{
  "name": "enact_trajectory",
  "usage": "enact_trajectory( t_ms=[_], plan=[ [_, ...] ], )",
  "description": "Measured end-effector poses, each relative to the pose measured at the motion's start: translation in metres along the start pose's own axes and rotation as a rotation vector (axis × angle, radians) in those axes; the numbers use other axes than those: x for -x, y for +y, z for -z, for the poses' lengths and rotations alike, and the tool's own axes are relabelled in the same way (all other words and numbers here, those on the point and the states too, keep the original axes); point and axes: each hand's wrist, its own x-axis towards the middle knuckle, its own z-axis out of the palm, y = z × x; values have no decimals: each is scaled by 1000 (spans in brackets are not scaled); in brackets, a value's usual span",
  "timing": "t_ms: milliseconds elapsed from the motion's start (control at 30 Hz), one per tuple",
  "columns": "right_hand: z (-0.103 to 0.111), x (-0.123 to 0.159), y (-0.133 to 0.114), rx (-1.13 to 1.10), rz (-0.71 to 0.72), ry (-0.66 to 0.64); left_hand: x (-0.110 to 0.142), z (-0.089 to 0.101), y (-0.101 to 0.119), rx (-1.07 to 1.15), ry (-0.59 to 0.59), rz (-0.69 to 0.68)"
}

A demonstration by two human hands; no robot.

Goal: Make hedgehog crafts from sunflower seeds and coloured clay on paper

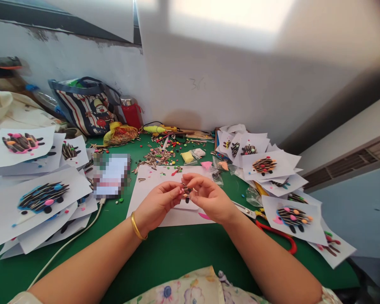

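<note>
My left hand (160, 202), with a gold bangle at its wrist, has thumb and forefinger pinched together on what looks like a small pink piece of modelling clay (181, 191). Between my hands is a small hedgehog figure (186, 194) of striped sunflower seeds on a white card (190, 206), partly hidden by my fingers. Curled around the right side of the figure, my right hand (213, 198) has its thumb and fingertips at the hedgehog; their exact contact is hidden. Beneath both hands lies a larger white sheet (139, 198).
Finished hedgehog cards (44, 200) are stacked left, and more cards (266, 166) right. Loose sunflower seeds (158, 157), yellow clay (187, 157) and pink clay (206, 165) lie beyond the sheet. Red-handled scissors (281, 236) are at right; a phone (112, 175) with a cable is at left.
</note>
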Motion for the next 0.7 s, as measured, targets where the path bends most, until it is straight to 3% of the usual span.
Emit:
enact_trajectory(
  t_ms=[100, 267, 500, 700],
  plan=[
    [-1, 2, -2, 6, 29, -85, -2, 2, 1, 53, 44, -53],
    [-1, 3, -5, 64, 39, -107, -1, 3, 0, 85, 96, -39],
    [1, 0, -2, 175, 93, 98, 2, -2, -1, 14, -10, -5],
    [-4, 5, -5, 563, 344, 155, 1, -2, -4, -15, -33, 17]
  ],
)
